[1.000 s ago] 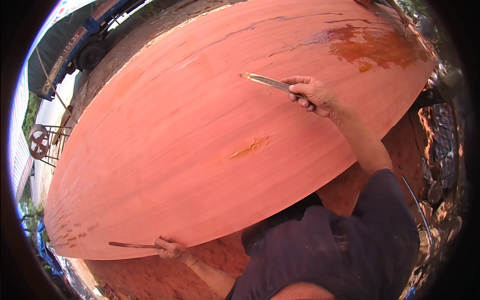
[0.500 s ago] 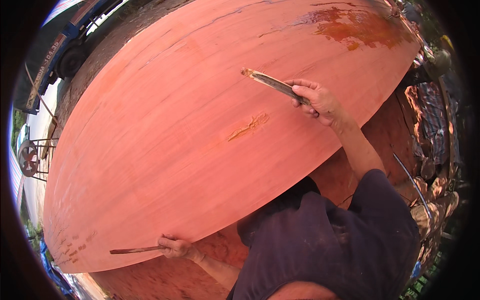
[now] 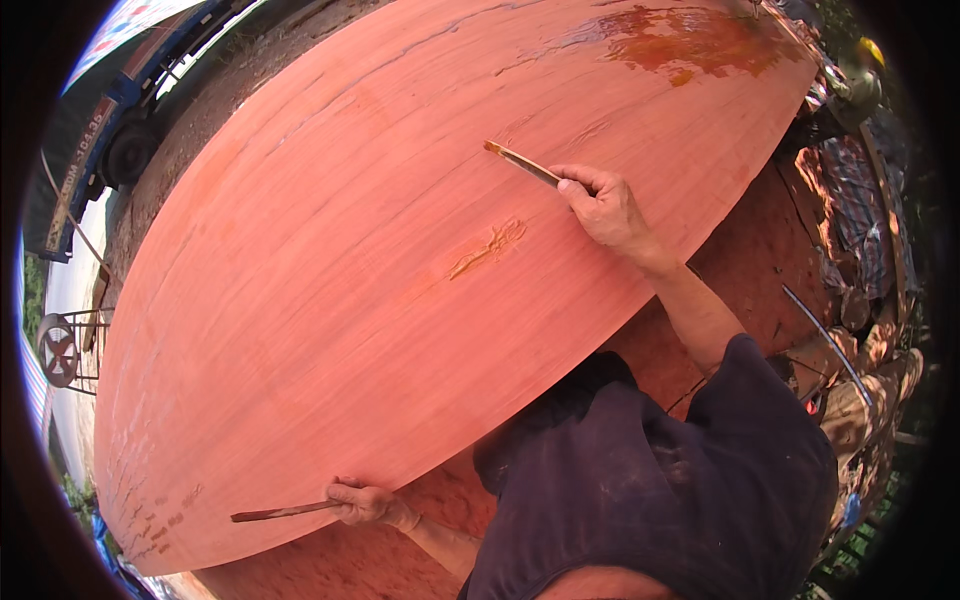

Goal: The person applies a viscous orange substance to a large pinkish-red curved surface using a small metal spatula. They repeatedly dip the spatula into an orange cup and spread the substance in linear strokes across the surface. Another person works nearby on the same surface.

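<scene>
A huge reddish wooden slab (image 3: 330,300) fills most of the view. My right hand (image 3: 608,215) is closed around a flat wooden stick (image 3: 527,165), whose far tip carries brown paste; it points up and left above the slab. Just left of and below that hand, a ridge of tan-brown paste (image 3: 487,250) lies smeared on the wood. At the slab's near edge my left hand (image 3: 362,502) grips a thin dark-brown stick (image 3: 280,513), which points left over the surface.
Glossy orange-brown liquid (image 3: 690,42) spreads over the slab's far right end. Small brown patches (image 3: 160,522) dot its left end. Behind it at upper left stands a blue truck (image 3: 120,100); a wheel on a metal frame (image 3: 60,350) is at far left. A thin rod (image 3: 828,340) lies at right.
My right hand has turned slightly and moved a little left, so its stick now shows a narrower side. The left hand keeps its stick. The whole view has shifted slightly.
</scene>
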`<state>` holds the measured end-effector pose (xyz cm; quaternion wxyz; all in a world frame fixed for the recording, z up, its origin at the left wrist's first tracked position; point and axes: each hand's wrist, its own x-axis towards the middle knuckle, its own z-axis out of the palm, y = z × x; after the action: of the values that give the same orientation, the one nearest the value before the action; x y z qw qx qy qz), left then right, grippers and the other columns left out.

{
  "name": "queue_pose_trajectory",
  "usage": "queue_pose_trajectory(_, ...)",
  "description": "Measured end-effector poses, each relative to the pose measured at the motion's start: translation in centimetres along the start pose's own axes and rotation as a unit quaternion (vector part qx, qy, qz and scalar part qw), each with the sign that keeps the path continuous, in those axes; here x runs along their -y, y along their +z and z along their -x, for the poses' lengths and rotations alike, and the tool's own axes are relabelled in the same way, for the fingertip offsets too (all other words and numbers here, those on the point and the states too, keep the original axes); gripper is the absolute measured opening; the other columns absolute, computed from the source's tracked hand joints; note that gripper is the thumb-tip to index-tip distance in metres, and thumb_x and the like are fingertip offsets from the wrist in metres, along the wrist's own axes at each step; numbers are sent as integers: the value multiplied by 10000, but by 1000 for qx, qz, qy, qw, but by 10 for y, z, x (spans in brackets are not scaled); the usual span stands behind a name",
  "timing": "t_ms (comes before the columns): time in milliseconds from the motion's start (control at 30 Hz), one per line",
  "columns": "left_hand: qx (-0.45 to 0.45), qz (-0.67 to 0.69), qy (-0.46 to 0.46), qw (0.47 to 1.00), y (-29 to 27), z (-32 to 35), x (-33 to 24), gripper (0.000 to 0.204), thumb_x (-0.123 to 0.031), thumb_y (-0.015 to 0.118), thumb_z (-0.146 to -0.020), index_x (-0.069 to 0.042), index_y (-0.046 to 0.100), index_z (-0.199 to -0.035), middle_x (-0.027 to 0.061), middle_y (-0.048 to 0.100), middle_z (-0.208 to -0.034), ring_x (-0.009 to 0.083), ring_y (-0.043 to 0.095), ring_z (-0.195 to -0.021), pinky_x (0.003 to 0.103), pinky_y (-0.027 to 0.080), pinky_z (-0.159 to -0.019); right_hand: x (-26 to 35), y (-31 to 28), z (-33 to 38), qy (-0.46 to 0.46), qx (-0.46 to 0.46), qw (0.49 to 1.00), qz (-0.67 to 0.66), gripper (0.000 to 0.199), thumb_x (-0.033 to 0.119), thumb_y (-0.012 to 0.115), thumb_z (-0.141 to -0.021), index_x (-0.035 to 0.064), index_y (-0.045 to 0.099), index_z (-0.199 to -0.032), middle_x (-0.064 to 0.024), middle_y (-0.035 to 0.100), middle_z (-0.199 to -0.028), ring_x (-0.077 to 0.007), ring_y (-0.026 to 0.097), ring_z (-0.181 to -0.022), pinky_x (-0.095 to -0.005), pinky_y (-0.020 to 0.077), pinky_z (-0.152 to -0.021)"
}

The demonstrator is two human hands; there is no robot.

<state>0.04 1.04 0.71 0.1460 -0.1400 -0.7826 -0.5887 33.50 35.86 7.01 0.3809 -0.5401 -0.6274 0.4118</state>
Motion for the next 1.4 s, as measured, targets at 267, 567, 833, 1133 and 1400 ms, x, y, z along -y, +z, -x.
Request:
queue_pose_trajectory(267, 12, 17, -1, 1000, 0, 0, -3, 421, -310, 485, -1100, 24, 575, -861, -13, 418, -689, 98, 387, -614, 224, 342, -537, 9, 15, 8, -49, -40, 992, 105, 267, 162, 655, -969, 11, 734, -1174, 18, 544, -669, -88, 493, -592, -284, 426, -547)
queue_pose_trajectory(567, 2, 5, -26, 1000, 1, 3, -5, 417, -314, 494, -1097, 34, 594, -891, -5, 457, -710, 102, 406, -633, 230, 359, -552, 14, 30, 24, -208, -30, 923, 322, 238, 100, 646, -931, 29, 744, -1137, -123, 620, -724, -259, 593, -617, -359, 481, -563)
queue_pose_trajectory(833, 6, 20, -5, 1000, -1, 1, 0, 411, -315, 508, -1092, 37, 593, -898, -5, 455, -704, 103, 409, -628, 236, 354, -547, 15, 16, 15, -188, -51, 956, 221, 248, 92, 637, -943, 8, 732, -1155, -127, 616, -712, -248, 583, -621, -356, 480, -576)
queue_pose_trajectory(1133, 11, 14, 14, 1000, 1, 0, -2, 418, -313, 493, -1097, 41, 587, -896, 1, 450, -691, 105, 410, -613, 233, 343, -535, 12, 24, 19, -109, -36, 988, 100, 244, 103, 653, -944, 1, 736, -1150, -149, 660, -750, -236, 630, -657, -347, 503, -589)
queue_pose_trajectory(1400, 1, 16, 11, 1000, 1, 1, -1, 433, -321, 497, -1097, 56, 593, -906, 9, 463, -688, 107, 422, -613, 237, 363, -538, 8, 27, 9, -199, -58, 948, 243, 239, 117, 628, -971, -1, 738, -1147, -114, 647, -717, -148, 556, -592, -321, 474, -564)
